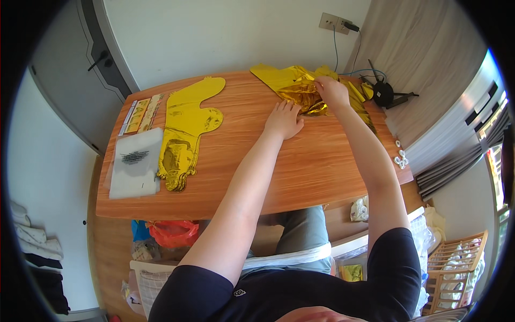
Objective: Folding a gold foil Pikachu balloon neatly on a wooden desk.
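A crumpled gold foil balloon [298, 95] lies uninflated at the far right of the table, among other spread gold foil. Its near edge meets the fingertips of my left hand [284, 120], which rests palm down on the wood with fingers stretched out. My right hand [333, 92] is closed on a fold of the foil, pinching it just above the table; the fingertips are partly hidden. To the left lies a stack of flat gold foil balloons [182, 115], curved in outline, with several layers showing at the near end.
Beside the stack are a white translucent sheet [129, 180] with small dark strips on it and some printed packets [140, 115]. A black router [383, 94] with cables stands at the back right corner. Small white rolls [401, 159] sit near the right edge of the wooden table [300, 172].
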{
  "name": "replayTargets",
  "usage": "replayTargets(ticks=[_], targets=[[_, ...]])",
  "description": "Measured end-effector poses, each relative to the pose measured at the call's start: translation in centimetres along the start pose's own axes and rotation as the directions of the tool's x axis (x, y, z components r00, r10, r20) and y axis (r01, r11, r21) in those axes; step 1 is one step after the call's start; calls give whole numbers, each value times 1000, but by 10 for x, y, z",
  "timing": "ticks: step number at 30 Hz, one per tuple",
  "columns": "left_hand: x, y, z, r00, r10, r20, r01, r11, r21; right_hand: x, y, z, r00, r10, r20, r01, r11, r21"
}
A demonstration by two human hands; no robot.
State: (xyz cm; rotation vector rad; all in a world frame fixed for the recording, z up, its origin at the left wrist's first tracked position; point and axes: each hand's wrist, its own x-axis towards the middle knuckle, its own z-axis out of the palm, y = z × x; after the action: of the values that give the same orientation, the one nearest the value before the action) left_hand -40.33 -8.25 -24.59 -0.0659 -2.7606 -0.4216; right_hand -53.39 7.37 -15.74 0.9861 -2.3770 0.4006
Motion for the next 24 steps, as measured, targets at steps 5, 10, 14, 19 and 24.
replayTargets(ticks=[5,10,14,19,24], targets=[[-1,4,-2,1000,0,29,2,998,-57,9,9,-12,997,79,4,-79,997,4],[-2,1,3,997,-77,-16,78,995,57,20,6,-20,992,7,-123,-2,999,42],[1,-3,2,996,-80,32,77,995,70,32,5,-25,979,-29,-199,25,999,-26],[4,3,0,991,-96,98,89,994,69,50,19,-32,966,-66,-249,39,993,-112],[2,7,-2,987,-102,127,94,993,65,70,16,-57,982,104,-157,-122,987,-104]])
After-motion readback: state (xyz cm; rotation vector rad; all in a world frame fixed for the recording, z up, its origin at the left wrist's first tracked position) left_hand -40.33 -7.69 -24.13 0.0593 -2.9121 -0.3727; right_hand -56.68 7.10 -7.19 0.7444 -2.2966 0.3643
